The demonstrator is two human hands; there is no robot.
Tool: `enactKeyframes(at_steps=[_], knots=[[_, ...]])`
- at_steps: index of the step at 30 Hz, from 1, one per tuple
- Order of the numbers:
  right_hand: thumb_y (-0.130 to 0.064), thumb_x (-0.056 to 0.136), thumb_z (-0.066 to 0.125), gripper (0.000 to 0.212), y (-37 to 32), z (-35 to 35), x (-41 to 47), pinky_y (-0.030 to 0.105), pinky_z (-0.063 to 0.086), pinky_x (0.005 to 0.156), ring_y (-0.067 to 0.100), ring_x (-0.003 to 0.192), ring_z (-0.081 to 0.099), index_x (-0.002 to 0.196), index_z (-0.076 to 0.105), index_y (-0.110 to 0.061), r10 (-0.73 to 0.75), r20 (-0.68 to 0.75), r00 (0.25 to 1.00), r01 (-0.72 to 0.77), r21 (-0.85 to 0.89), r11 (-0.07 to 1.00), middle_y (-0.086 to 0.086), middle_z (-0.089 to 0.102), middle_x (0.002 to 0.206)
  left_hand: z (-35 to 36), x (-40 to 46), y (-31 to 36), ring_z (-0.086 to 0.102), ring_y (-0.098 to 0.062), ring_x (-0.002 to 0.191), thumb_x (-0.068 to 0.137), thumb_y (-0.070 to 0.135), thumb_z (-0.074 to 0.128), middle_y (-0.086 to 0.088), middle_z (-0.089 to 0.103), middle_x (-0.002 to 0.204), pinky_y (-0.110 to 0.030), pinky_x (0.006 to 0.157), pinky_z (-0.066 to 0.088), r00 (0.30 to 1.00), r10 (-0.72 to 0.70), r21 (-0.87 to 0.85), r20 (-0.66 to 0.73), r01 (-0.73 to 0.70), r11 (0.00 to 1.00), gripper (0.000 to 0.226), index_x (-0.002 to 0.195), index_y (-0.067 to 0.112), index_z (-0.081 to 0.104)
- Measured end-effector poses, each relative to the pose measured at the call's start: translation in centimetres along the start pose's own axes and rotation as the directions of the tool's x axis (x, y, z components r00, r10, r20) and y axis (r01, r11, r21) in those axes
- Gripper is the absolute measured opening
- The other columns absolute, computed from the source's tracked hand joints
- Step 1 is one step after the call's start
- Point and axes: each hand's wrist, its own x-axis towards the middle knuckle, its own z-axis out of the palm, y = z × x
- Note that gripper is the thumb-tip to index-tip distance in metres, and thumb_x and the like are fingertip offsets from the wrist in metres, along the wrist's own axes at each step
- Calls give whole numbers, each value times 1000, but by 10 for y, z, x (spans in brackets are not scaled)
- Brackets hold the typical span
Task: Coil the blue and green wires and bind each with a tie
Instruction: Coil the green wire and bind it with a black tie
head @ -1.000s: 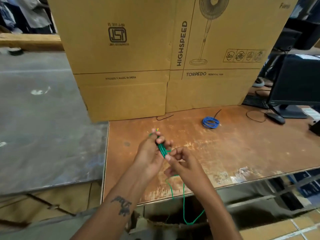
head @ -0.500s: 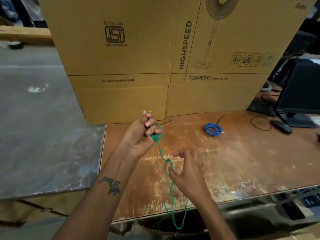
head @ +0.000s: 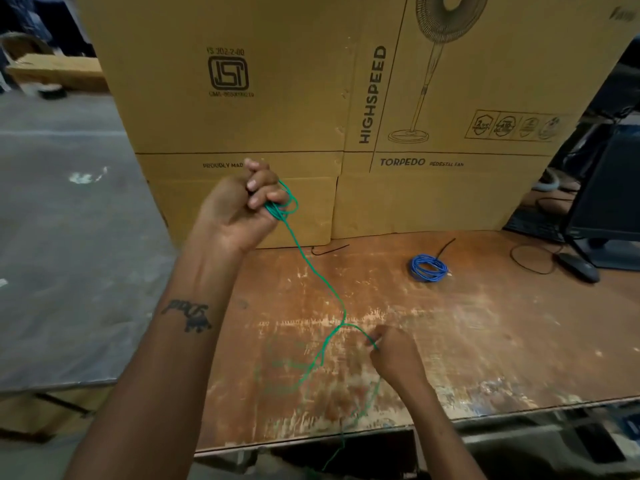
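The left hand (head: pixel 242 206) is raised in front of the large brown cardboard fan box (head: pixel 311 109), its fingers curled tight around a few small loops of the thin green wire (head: pixel 320 277). From those loops the green wire runs down and to the right over the worn, scratched brown wooden worktop (head: pixel 485 341) to the right hand (head: pixel 393 355), which hangs low over the worktop and pinches the strand between its closed fingertips. Just left of that pinch the wire crosses itself, and the slack drops in blurred curves toward the near edge of the worktop and hangs below it. The coiled blue wire (head: pixel 428 268) lies flat on the worktop, well apart from both hands, near the foot of the box; whether a tie binds it cannot be told. A thin black tie (head: pixel 329 249) lies on the worktop beside the box's base. At the far right stand a dark monitor (head: pixel 609 202) and a black computer mouse (head: pixel 577 267).
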Motion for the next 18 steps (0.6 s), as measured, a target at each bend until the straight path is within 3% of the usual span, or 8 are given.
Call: enactKeyframes(at_steps=[4, 8, 10, 12, 14, 16, 18], knots=[[-14, 95, 60, 20, 28, 15, 4, 34, 53, 87, 32, 111, 69, 108, 76, -15, 52, -27, 998, -56, -171, 984, 12, 74, 112, 4, 5, 29, 24, -9, 33, 108, 13, 31, 7, 31, 51, -20, 47, 34, 999, 47, 19, -11, -46, 999, 41, 72, 20, 50], [-11, 99, 54, 27, 17, 4, -2, 37, 55, 92, 31, 117, 70, 121, 69, -16, -9, -63, 998, -15, -377, 926, 9, 73, 122, 6, 12, 31, 23, -9, 32, 112, 19, 26, 7, 31, 50, -21, 46, 34, 998, 51, 41, -35, -49, 998, 46, 72, 21, 50], [-11, 97, 59, 37, 1, -6, 0, 41, 52, 100, 32, 125, 63, 133, 59, -16, -94, -14, 995, 80, -404, 911, 10, 65, 135, 10, 11, 16, 24, -8, 31, 110, 16, 26, 7, 31, 48, -20, 45, 33, 998, 34, 57, -46, -32, 998, 44, 73, 22, 49], [-7, 89, 69, 67, -12, -15, 3, 44, 50, 106, 30, 134, 52, 149, 44, -23, -246, 86, 965, 259, -218, 941, 6, 50, 148, 14, 10, -2, 24, -8, 30, 108, 12, 28, 7, 32, 47, -20, 45, 33, 999, 11, 54, -53, -8, 999, 41, 74, 22, 48], [-2, 86, 69, 85, -28, -23, 1, 40, 52, 100, 20, 135, 52, 155, 34, -36, -410, 188, 892, 372, 208, 905, -1, 49, 148, 20, 9, -18, 25, -8, 29, 109, 14, 29, 7, 32, 46, -20, 44, 34, 998, -8, 64, -54, 11, 998, 40, 74, 21, 47], [6, 89, 62, 79, -44, -26, -6, 33, 53, 98, 17, 129, 61, 153, 40, -35, -556, 317, 768, 326, 554, 766, 5, 59, 141, 28, 9, -29, 25, -7, 29, 110, 17, 29, 7, 31, 45, -20, 43, 34, 998, -33, 81, -60, 38, 996, 41, 74, 20, 48], [13, 92, 50, 68, -59, -21, -14, 36, 52, 104, 24, 127, 66, 150, 50, -22, -651, 389, 651, 194, 744, 639, 15, 65, 140, 33, 9, -37, 25, -7, 29, 111, 17, 28, 7, 31, 45, -20, 43, 34, 997, -50, 107, -58, 56, 993, 43, 74, 20, 48]])
